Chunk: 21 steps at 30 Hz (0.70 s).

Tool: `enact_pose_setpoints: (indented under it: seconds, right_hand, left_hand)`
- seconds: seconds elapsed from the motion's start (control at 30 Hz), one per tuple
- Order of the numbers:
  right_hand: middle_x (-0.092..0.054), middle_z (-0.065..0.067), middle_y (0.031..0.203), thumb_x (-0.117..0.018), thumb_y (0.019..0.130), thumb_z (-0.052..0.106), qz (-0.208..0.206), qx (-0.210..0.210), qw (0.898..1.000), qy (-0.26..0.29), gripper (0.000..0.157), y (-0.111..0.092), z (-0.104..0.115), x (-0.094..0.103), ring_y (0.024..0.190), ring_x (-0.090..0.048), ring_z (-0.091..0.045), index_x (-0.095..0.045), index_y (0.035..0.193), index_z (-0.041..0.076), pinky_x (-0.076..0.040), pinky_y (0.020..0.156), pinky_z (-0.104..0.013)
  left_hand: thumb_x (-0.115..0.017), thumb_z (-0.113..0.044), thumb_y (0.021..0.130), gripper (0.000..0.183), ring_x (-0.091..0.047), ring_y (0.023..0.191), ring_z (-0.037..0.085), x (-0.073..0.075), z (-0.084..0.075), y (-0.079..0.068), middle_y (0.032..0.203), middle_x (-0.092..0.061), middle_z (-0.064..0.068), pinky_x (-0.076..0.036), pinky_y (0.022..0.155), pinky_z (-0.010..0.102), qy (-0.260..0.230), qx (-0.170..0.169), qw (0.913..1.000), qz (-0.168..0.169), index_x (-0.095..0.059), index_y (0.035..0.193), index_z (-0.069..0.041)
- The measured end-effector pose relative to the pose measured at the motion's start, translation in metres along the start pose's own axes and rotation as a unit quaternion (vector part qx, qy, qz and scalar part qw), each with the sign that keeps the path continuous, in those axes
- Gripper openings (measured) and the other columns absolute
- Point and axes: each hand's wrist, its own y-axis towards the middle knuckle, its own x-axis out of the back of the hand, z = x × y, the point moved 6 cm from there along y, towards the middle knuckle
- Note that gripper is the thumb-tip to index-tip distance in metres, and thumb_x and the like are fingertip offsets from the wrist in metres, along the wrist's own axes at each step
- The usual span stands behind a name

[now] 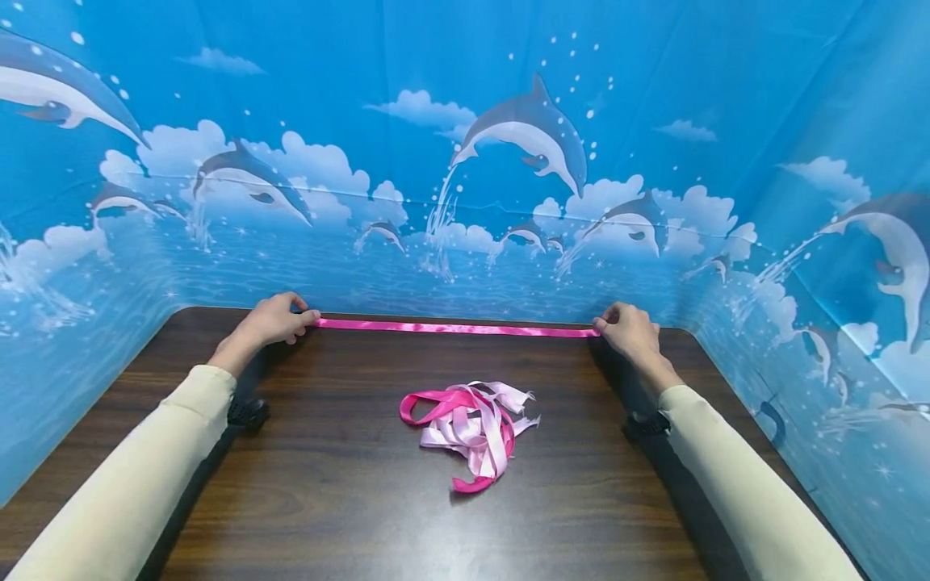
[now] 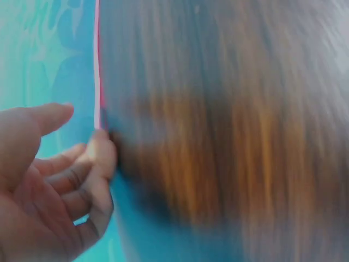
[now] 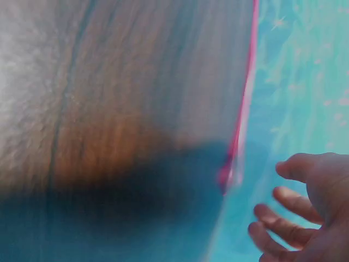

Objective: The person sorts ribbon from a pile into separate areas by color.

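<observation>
A narrow bright pink satin ribbon (image 1: 458,328) stretches straight along the far table edge. At its left end is my left hand (image 1: 274,319); the left wrist view shows the index fingertip touching the ribbon (image 2: 98,71), with the thumb held apart. My right hand (image 1: 630,331) is by the other end. In the right wrist view its thumb and fingers are spread, a little away from the ribbon end (image 3: 224,177). Nearer the middle lies a loose tangle of ribbons (image 1: 475,436), pale pink and bright pink, with frayed ends at the right.
The dark wood-grain table (image 1: 349,500) has rounded far corners. A blue curtain (image 1: 327,266) printed with dolphins and clouds rises behind and beside it. Black wrist cameras sit below both cream sleeves (image 1: 741,476).
</observation>
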Motion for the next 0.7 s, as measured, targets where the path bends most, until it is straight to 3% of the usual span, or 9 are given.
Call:
enact_pose_setpoints:
  seconds: [0.1, 0.2, 0.3, 0.4, 0.5, 0.7]
  right_hand:
    - [-0.068, -0.016, 0.094, -0.068, 0.099, 0.033, -0.007, 0.013, 1.000, -0.025, 0.030, -0.010, 0.011, 0.017, 0.092, -0.060, -0.037, -0.069, 0.101, 0.003, -0.038, 0.088, -0.061]
    - [-0.068, -0.015, 0.098, -0.066, 0.099, 0.039, 0.001, 0.036, 0.999, -0.011, 0.035, -0.021, 0.029, 0.034, 0.092, -0.062, -0.036, -0.069, 0.104, 0.004, -0.045, 0.080, -0.057]
    - [-0.069, -0.014, 0.098, -0.066, 0.100, 0.040, 0.029, 0.061, 0.997, 0.020, 0.037, -0.036, 0.051, 0.046, 0.091, -0.064, -0.034, -0.069, 0.104, 0.004, -0.049, 0.075, -0.052]
    - [-0.069, -0.010, 0.095, -0.066, 0.100, 0.040, 0.062, 0.089, 0.993, 0.044, 0.035, -0.050, 0.074, 0.050, 0.089, -0.065, -0.030, -0.070, 0.104, 0.006, -0.050, 0.074, -0.048]
    - [-0.069, -0.005, 0.092, -0.066, 0.100, 0.041, 0.090, 0.113, 0.988, 0.057, 0.033, -0.061, 0.093, 0.046, 0.088, -0.066, -0.027, -0.072, 0.103, 0.008, -0.051, 0.075, -0.047]
    - [-0.070, -0.002, 0.100, -0.069, 0.098, 0.040, 0.192, 0.148, 0.969, 0.055, 0.033, -0.082, 0.129, 0.033, 0.093, -0.065, -0.024, -0.071, 0.113, 0.010, -0.052, 0.081, -0.047]
  left_hand:
    - [-0.052, -0.043, 0.106, 0.066, -0.067, 0.084, 0.035, 0.010, -0.002, -0.010, 0.100, -0.065, 0.025, -0.050, 0.077, 0.056, 0.056, 0.014, 0.9983, -0.013, -0.041, 0.136, 0.014]
    - [-0.052, -0.043, 0.105, 0.065, -0.060, 0.099, 0.048, 0.019, -0.008, -0.023, 0.116, -0.058, 0.034, -0.046, 0.078, 0.062, 0.093, 0.024, 0.9943, -0.046, -0.041, 0.138, 0.011]
    - [-0.054, -0.039, 0.105, 0.059, -0.058, 0.104, 0.050, 0.019, -0.024, -0.037, 0.120, -0.056, 0.034, -0.046, 0.077, 0.063, 0.097, 0.005, 0.9923, -0.077, -0.044, 0.138, 0.009]
    - [-0.056, -0.034, 0.104, 0.050, -0.060, 0.096, 0.042, 0.009, -0.045, -0.053, 0.114, -0.060, 0.028, -0.047, 0.072, 0.057, 0.076, -0.030, 0.9927, -0.089, -0.051, 0.135, 0.006]
    - [-0.058, -0.033, 0.104, 0.044, -0.061, 0.094, 0.037, -0.004, -0.064, -0.066, 0.112, -0.063, 0.022, -0.048, 0.072, 0.055, 0.055, -0.058, 0.9937, -0.079, -0.057, 0.132, 0.001]
    - [-0.062, -0.028, 0.103, 0.028, -0.062, 0.085, 0.026, -0.030, -0.096, -0.076, 0.099, -0.068, 0.009, -0.050, 0.071, 0.046, 0.039, -0.127, 0.9899, -0.048, -0.068, 0.118, -0.004]
